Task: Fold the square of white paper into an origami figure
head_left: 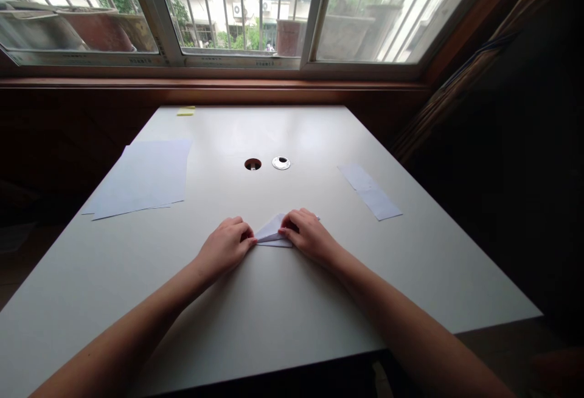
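Observation:
A small folded piece of white paper (272, 232) lies on the white table (274, 300) in front of me. My left hand (225, 247) is curled, its fingertips pinching the paper's pointed left corner. My right hand (309, 233) rests on the paper's right part, fingers bent and pressed down on it, covering that side. Both forearms reach in from the bottom of the view.
A stack of white sheets (143, 176) lies at the left of the table. A narrow paper strip (369, 191) lies at the right. A cable hole (252, 164) and its round cap (281, 162) sit mid-table. Yellow sticky notes (185, 111) lie by the far edge, under a window.

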Tool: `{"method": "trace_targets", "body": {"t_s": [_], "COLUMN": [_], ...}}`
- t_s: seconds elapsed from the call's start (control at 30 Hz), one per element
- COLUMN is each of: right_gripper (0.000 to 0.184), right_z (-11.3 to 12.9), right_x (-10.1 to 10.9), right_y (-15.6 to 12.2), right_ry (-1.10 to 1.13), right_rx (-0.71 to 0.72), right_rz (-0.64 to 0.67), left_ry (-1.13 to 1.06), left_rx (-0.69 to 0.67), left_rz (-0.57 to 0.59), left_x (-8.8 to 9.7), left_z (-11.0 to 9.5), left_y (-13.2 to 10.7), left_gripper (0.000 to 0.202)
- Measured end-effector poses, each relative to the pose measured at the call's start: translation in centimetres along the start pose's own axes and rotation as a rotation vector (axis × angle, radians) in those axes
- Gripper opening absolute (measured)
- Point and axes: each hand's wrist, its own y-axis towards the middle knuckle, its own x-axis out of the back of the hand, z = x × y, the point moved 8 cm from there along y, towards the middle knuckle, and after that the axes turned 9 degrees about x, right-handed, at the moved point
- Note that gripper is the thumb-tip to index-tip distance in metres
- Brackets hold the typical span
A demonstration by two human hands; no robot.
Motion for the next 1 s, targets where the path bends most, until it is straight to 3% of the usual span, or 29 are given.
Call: {"method": "trace_targets", "body": {"t_s": [0.13,0.27,0.43,1.0], "right_gripper": [0.011,0.011,0.01,0.012], "right_z": [0.1,0.3,0.5,0.5], "right_x": [-0.1,-0.2,-0.1,-0.2], "right_y": [0.1,0.2,0.4,0.4], "right_ry": [-0.024,-0.043,-0.073,-0.144], "right_rx": [-0.011,-0.009,-0.007,-0.015], "right_rz": [0.007,0.021,0.037,0.029], "left_ry": [0.052,0.149,0.301,0.491], "left_rx": [-0.069,-0.284,-0.594,-0.522], "left_rz": [-0.019,-0.156,-0.157,-0.204], "left_x": [-0.3,-0.3,-1.6,-2.8], "left_z": [-0.2,-1.4,-2.9,-3.6], "left_y": [0.0,-1.0,-3.3,-4.2], "left_gripper": [0.016,0.013,0.044,0.044]}}
